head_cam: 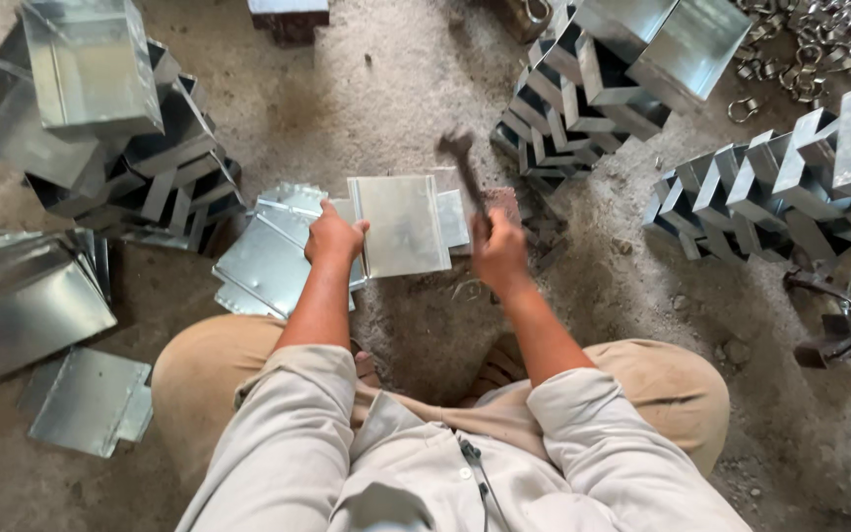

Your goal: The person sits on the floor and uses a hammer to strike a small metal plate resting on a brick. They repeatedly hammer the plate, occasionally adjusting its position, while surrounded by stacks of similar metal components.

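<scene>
Gritty concrete floor [396, 89]: hammering step judged underway, folded sheet-metal piece [403, 225] pinned under left hand [333, 237] fingers, hammer [467, 169] clamped in raised right hand [497, 248], square downstroke needed.

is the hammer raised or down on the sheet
Raised. The hammer, gripped by the right hand, has its blurred head above the metal sheet that the left hand steadies.

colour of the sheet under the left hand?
Shiny silver-grey, bare galvanised-looking metal sheet, held by the left hand. Head view.
</scene>
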